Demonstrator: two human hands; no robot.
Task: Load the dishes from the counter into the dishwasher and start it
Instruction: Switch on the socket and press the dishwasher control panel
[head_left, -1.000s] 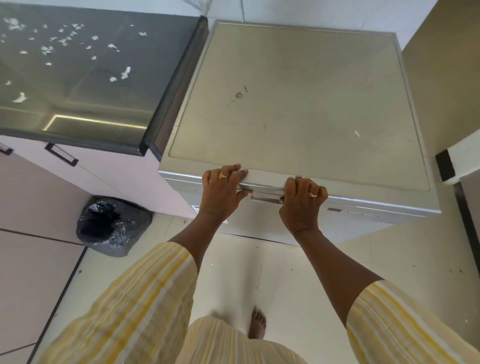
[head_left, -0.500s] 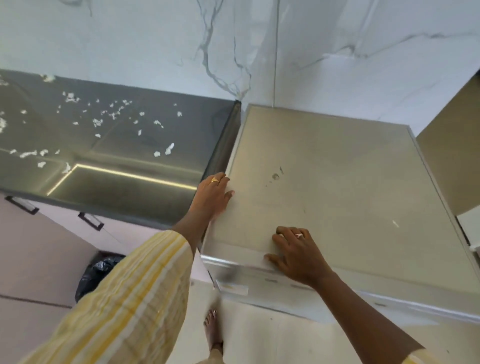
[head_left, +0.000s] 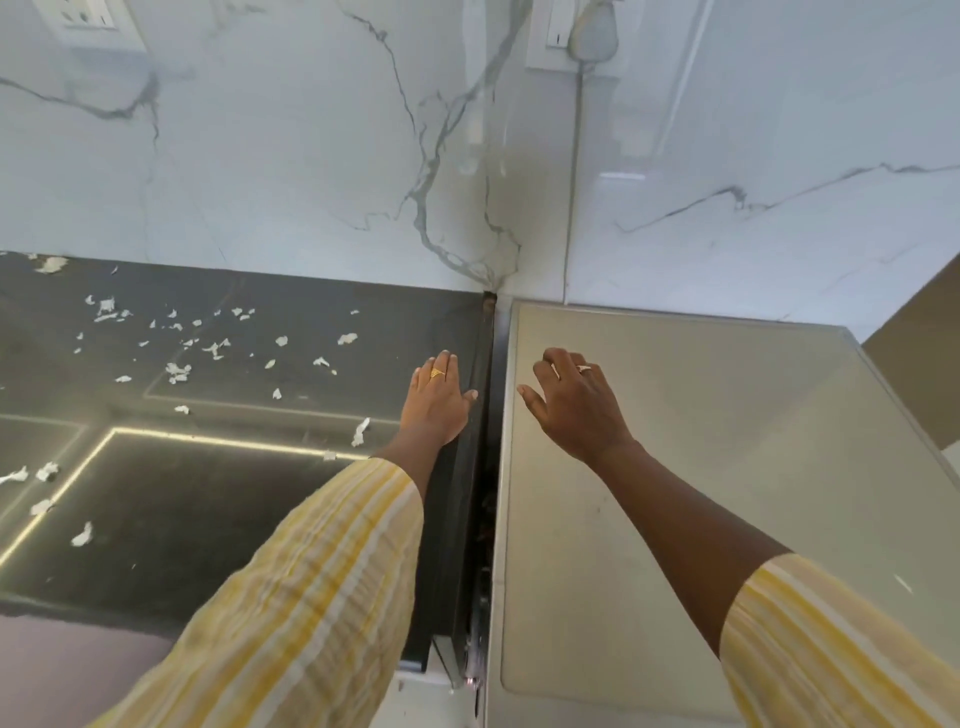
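Note:
The dishwasher (head_left: 701, 467) is a free-standing silver unit on the right; only its flat grey top shows, its door and front are out of view. My left hand (head_left: 439, 402) lies flat with straight fingers on the dark counter (head_left: 218, 509), at the counter's right edge. My right hand (head_left: 574, 400) hovers over the rear left part of the dishwasher top, fingers spread and loosely bent, holding nothing. No dishes are in view.
White paper scraps (head_left: 179, 371) are scattered over the dark glossy counter. A narrow gap (head_left: 488, 519) separates counter and dishwasher. The marble wall behind carries a socket plate (head_left: 85, 18) at top left and a switch with a plug (head_left: 576, 34) at top centre.
Both hands left the dishwasher's front handle and moved up and back. The left hand went onto the counter edge, the right lifted off the dishwasher top. The view tilted up toward the wall.

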